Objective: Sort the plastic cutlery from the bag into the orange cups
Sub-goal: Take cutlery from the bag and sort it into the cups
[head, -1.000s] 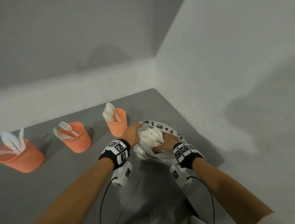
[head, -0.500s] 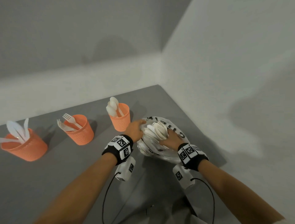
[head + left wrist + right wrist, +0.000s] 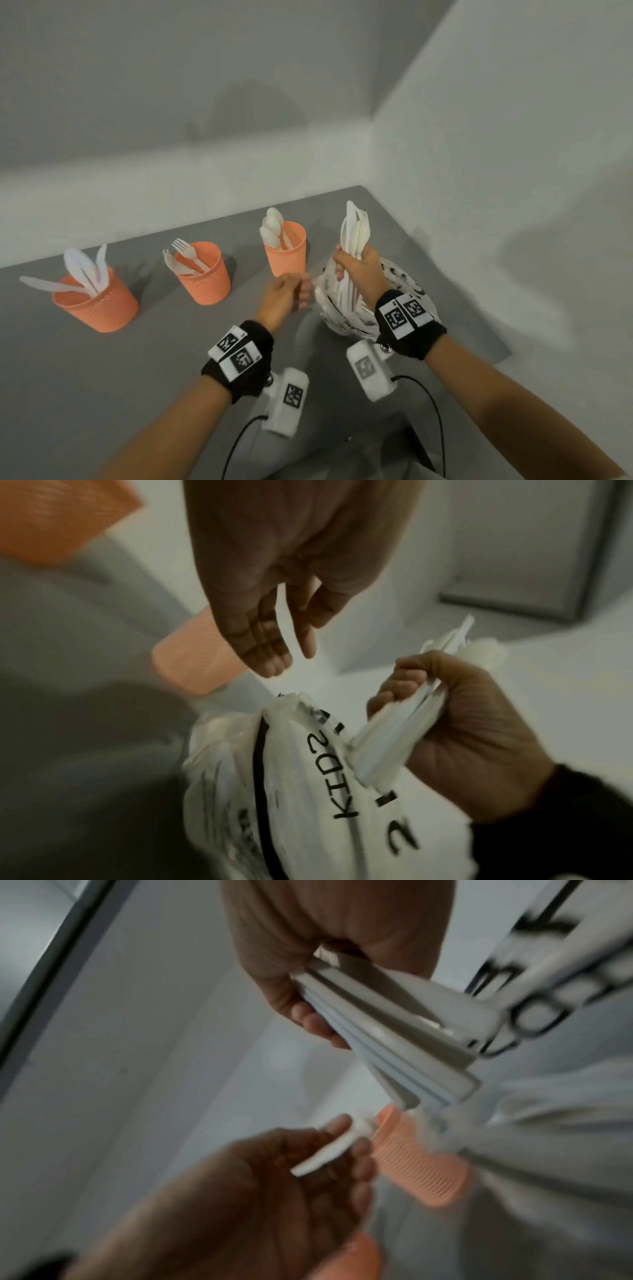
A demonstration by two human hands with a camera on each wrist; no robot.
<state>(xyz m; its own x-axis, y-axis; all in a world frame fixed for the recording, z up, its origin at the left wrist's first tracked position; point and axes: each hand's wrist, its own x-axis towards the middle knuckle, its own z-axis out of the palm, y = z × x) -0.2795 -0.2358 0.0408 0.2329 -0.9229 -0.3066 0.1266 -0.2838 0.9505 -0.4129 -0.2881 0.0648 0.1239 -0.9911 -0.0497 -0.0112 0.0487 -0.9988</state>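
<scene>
The right hand (image 3: 356, 270) is clamped on a bundle of white cutlery (image 3: 356, 228) just above the bag (image 3: 407, 284). The left hand (image 3: 284, 296), at its 9 o'clock, seems to pinch one white piece. Best drawn singly, then dropped handle-first into the matching orange cup (image 3: 286, 248).

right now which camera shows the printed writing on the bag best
The left wrist view: the plastic bag fills the lower frame and "KIDS" reads clearly. In the head view the bag sits mostly behind the right hand, lettering tiny. The right wrist view shows only blurred letters at its edge.
</scene>
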